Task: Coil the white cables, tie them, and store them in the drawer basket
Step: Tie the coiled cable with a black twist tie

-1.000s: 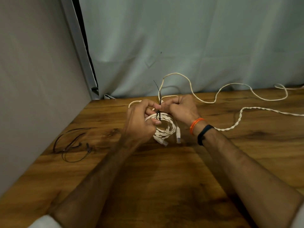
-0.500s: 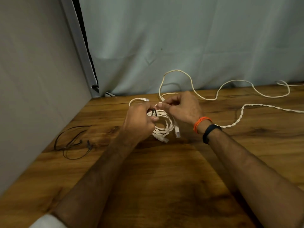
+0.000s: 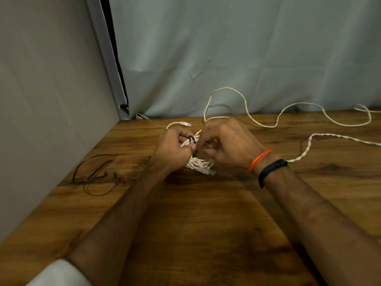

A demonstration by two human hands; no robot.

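Observation:
A coiled white twisted cable (image 3: pixel 201 163) lies on the wooden table (image 3: pixel 206 223) between my hands. A thin black tie (image 3: pixel 193 144) is wrapped over the coil's top. My left hand (image 3: pixel 172 150) grips the coil and tie from the left, fingers curled. From the right, my right hand (image 3: pixel 224 144) pinches the tie's end against the coil. A clear plug (image 3: pixel 210 172) sticks out under the coil. Two more white cables run loose: a smooth one (image 3: pixel 276 125) and a twisted one (image 3: pixel 309 144). No drawer basket is in view.
Several thin black ties (image 3: pixel 94 174) lie on the table at the left, near a grey side wall (image 3: pixel 51 120). A pale curtain (image 3: pixel 247 58) hangs behind the table's far edge. A white plug end (image 3: pixel 185 124) rests just beyond my left hand.
The black tie's long end stood up above the coil; it is now folded down and wound tight on the coil. Both hands closed in over it.

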